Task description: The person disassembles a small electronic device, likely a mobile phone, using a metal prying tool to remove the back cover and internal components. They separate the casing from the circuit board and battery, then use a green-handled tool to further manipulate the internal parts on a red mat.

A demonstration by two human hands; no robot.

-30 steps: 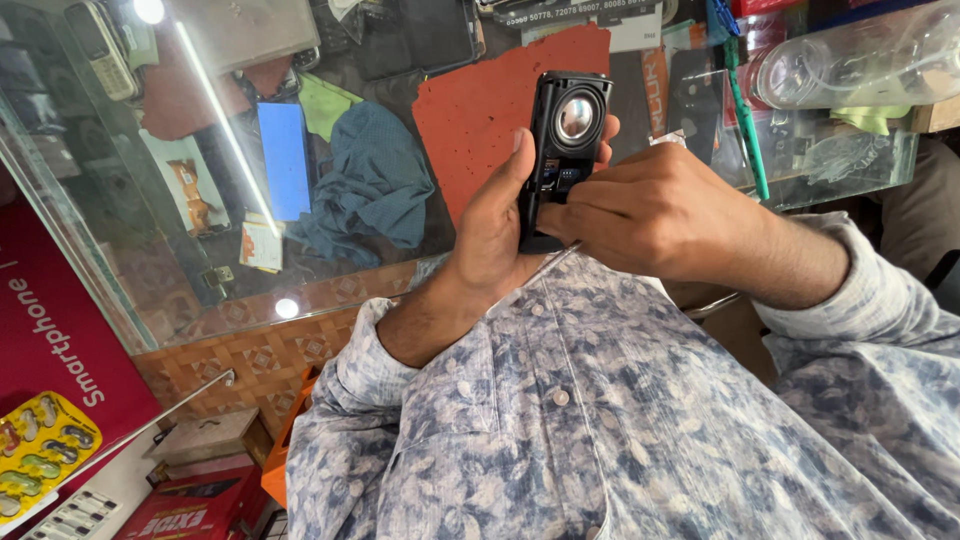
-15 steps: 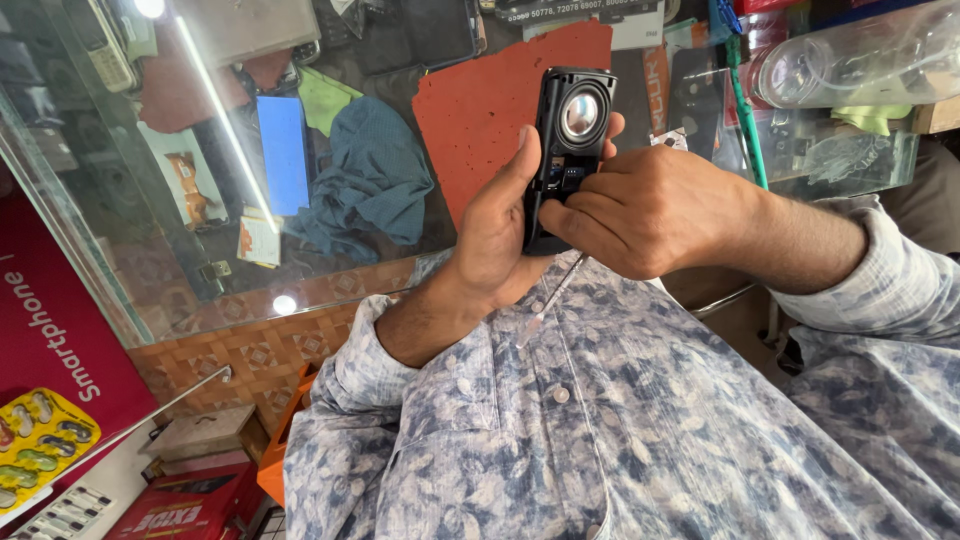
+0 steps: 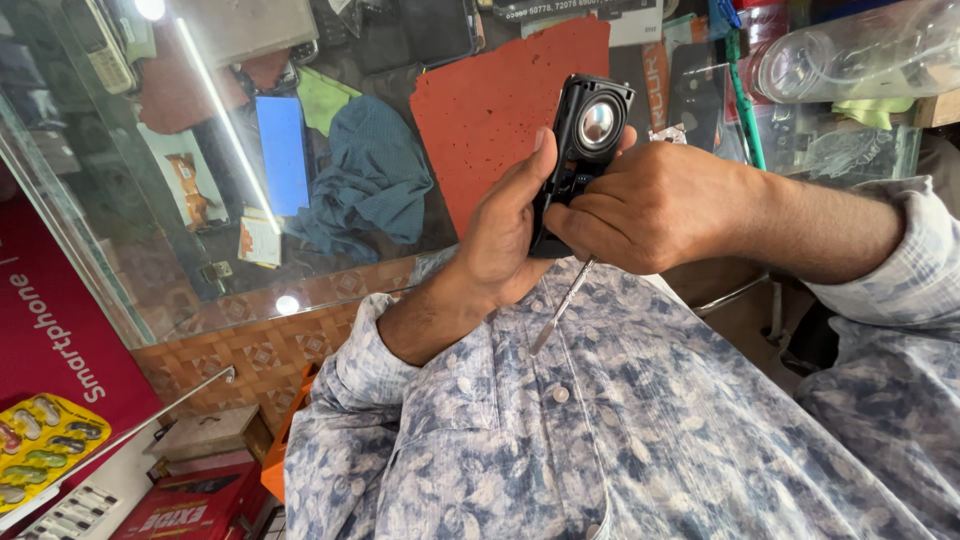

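My left hand (image 3: pixel 497 235) grips a small black phone body (image 3: pixel 588 130) upright above the glass counter, its round silver speaker facing me. My right hand (image 3: pixel 655 205) comes in from the right and is closed around a thin metal tool (image 3: pixel 562 308). The tool's shaft sticks out below my fist toward my chest, and its working end is hidden against the lower part of the phone. My fingers cover the phone's lower half. Both arms wear a blue-and-white patterned shirt.
Beyond the hands on the glass counter (image 3: pixel 150 270) lie a red mat (image 3: pixel 480 110), a crumpled teal cloth (image 3: pixel 370 185) and a blue card (image 3: pixel 283 150). A clear plastic bottle (image 3: pixel 850 50) lies at the top right. A pill blister pack (image 3: pixel 45 450) and red boxes (image 3: pixel 190 505) sit at the lower left.
My right hand has shifted a little on the phone, and the metal tool's shaft now shows below it. The phone stays upright in my left hand.
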